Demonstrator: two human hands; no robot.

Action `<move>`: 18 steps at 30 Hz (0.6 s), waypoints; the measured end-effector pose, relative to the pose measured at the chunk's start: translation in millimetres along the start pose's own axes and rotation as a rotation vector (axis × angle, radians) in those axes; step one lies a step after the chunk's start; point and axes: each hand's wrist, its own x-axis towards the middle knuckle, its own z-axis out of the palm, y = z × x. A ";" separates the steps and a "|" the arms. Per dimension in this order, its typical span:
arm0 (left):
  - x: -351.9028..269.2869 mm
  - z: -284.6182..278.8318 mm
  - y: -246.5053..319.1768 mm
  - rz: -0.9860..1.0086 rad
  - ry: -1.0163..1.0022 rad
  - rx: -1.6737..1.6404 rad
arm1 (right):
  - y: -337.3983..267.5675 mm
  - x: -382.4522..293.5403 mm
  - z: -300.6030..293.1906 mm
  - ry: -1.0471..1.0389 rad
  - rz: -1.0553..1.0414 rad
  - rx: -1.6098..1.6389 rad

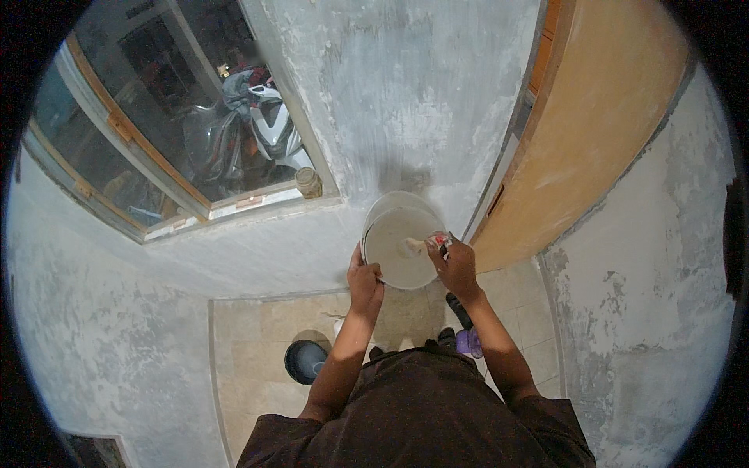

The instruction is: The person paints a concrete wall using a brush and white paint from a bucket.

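Note:
A whitish plastic bucket (389, 234) is held up in front of me, with pale, milky liquid inside. My left hand (366, 282) grips its rim at the left side, thumb over the edge. In my right hand (455, 266) is a brush (432, 241) with a red mark on its handle; its pale end points into the bucket at the liquid's surface. The bristles are hard to make out. Behind the bucket rises a wall (404, 105) with patchy grey and white coating.
A dark bucket (305, 361) with liquid stands on the tiled floor at left, and a purple container (468, 343) near my feet. A glass jar (308, 182) sits on the window sill (263, 202). To the right is a yellowish door (585, 140).

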 end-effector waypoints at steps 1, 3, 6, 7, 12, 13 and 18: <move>1.1 1.8 -0.8 -0.013 0.021 0.012 | 3.3 1.0 2.1 0.004 -0.010 0.002; 4.2 1.1 -3.4 -0.018 0.020 0.001 | 6.5 -1.0 1.0 0.007 0.004 0.003; 9.8 -7.2 -10.3 -0.016 -0.008 -0.052 | 11.2 1.2 3.1 0.016 -0.027 0.000; 11.0 -7.2 -11.5 -0.030 0.006 -0.060 | 14.7 0.7 4.5 0.020 -0.041 -0.004; 9.7 0.2 -12.2 -0.050 0.061 -0.032 | 29.7 0.6 5.1 0.079 0.032 0.011; 12.6 -3.6 -14.4 -0.042 0.044 -0.029 | 27.9 1.8 5.4 0.095 0.034 0.061; 16.0 -3.0 -14.2 -0.035 0.058 -0.013 | 9.2 7.4 -0.9 0.086 -0.014 0.019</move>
